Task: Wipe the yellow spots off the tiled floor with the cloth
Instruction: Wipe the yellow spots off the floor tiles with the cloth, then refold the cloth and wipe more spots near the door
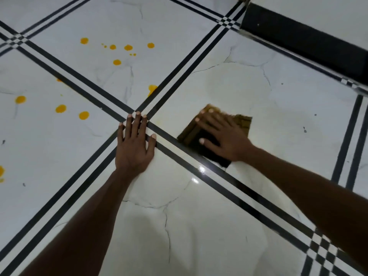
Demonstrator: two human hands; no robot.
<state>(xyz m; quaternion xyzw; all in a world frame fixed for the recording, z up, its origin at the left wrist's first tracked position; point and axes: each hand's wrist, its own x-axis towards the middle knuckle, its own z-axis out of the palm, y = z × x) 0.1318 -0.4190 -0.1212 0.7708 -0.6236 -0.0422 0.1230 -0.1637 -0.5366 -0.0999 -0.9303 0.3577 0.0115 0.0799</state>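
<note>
**Head view: cloth pinned flat, spots well to the left**

Your right hand [223,136] lies flat, fingers spread, pressing the folded brown cloth [215,132] onto the tiled floor [288,116]. It looks soft and light; palm pressure should do, no pinch needed. Your left hand [135,144] is open, braced on the black stripe crossing [139,114]. Yellow spots [117,50] sit well apart, across the stripes. Glossy tile may be slippery. Nothing blocks the path.
</note>
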